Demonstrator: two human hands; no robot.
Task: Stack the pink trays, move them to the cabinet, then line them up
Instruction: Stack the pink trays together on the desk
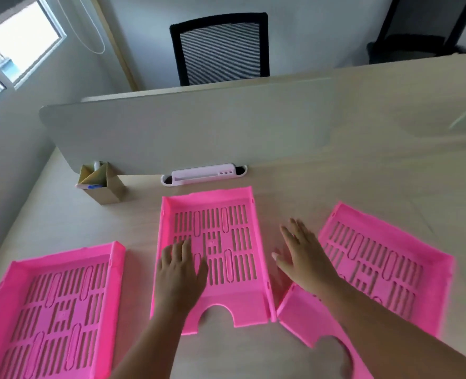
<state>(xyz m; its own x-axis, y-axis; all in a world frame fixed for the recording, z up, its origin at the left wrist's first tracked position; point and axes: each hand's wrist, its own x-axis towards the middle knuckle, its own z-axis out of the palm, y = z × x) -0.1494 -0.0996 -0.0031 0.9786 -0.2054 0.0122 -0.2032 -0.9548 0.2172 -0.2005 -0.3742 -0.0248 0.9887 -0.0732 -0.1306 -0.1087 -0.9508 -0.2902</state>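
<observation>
Cardboard box (100,184) probably clear of trays (212,242).

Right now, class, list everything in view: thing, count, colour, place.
trays: 3, pink, on the desk: left, middle, right
desk: 1, pale wood, under everything
divider: 1, grey-beige, across the desk's far edge
box: 1, brown card, far left by the divider
cable tray: 1, white, at the divider's foot
chair: 1, black, beyond the divider
window: 1, top left
left hand: flat in the middle tray
right hand: open, between the middle and right trays
</observation>
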